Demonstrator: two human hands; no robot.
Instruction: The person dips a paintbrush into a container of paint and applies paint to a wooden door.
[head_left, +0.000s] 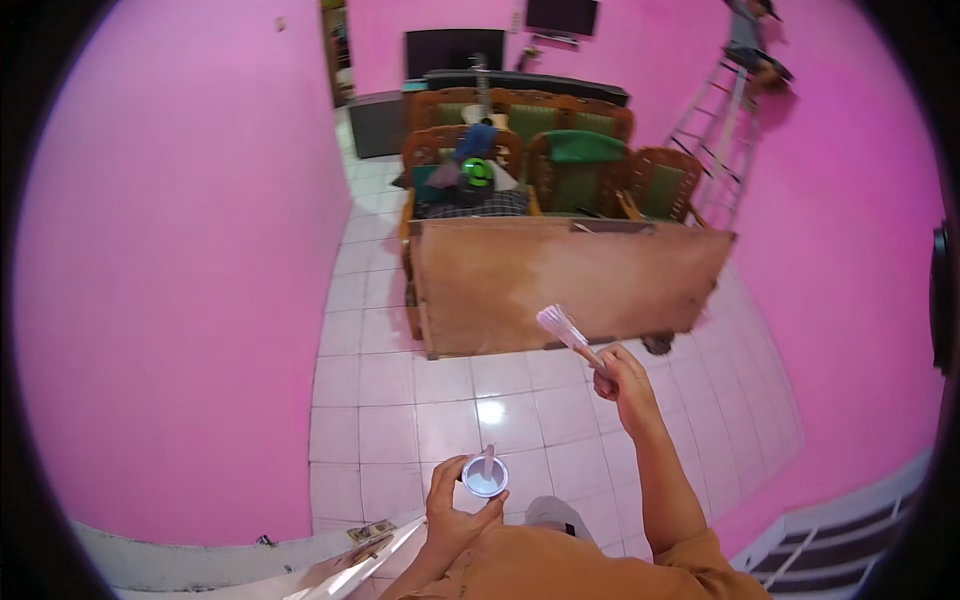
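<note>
My left hand (455,505) is closed around a small round cup (485,476) with pale contents and a stick-like piece standing at its rim. Farther right and forward, my right hand (620,380) grips the handle of a paintbrush (562,326). The brush's pale, whitish-pink bristles point up and to the left, in front of a brown wooden board (560,280) in the view. The brush and the cup are well apart.
Carved wooden chairs (585,185) stand behind the board, with a green helmet (477,174) and cloths on one. A person (750,40) is on a ladder (715,135) by the right pink wall. White tiles (387,380) cover the floor.
</note>
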